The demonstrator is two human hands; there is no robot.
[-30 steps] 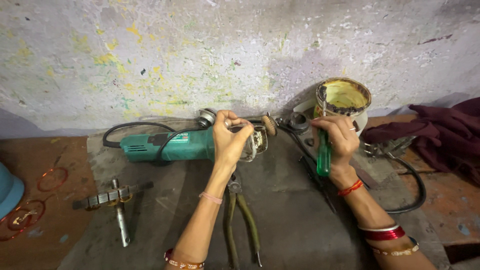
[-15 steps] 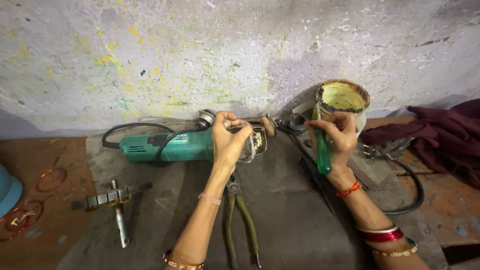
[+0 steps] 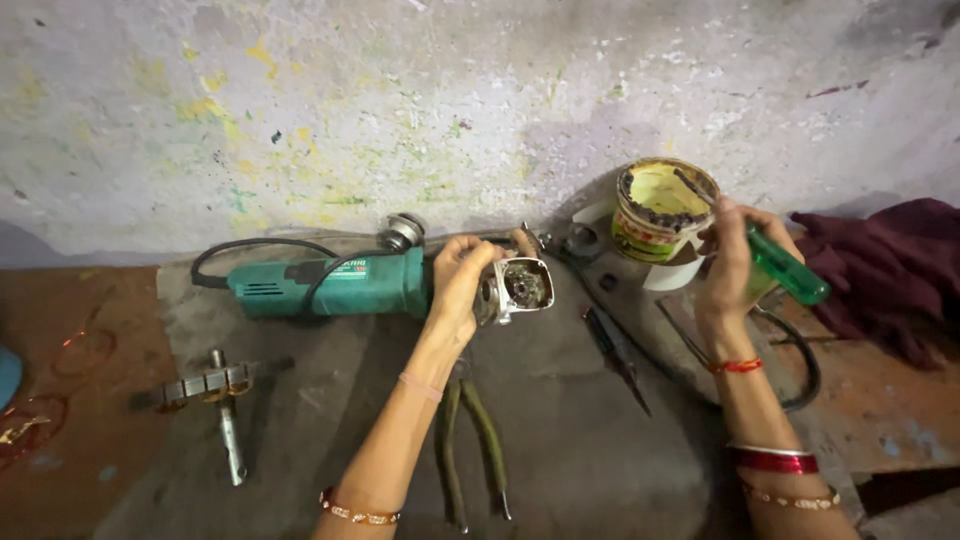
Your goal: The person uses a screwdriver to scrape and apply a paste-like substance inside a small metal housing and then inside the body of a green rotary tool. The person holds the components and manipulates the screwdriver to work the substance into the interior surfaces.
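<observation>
1. Armature shaft (image 3: 222, 400) lies loose on the floor, far left.
2. Teal angle grinder (image 3: 340, 286) lies on its side by the wall; left hand (image 3: 462, 282) clamps its open gear head (image 3: 518, 287), likely steadying it.
3. Pliers (image 3: 470, 440) below.
4. Right hand (image 3: 733, 262) closed around a green-handled screwdriver (image 3: 785, 265), tip dipped in a yellow grease tin (image 3: 662, 208).

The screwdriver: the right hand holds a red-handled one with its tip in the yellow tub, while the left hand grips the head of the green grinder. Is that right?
Not quite. The screwdriver has a green handle, not red, as the head view shows. The rest holds: the right hand holds it with its tip in the yellow tub, while the left hand grips the head of the green grinder.
</observation>
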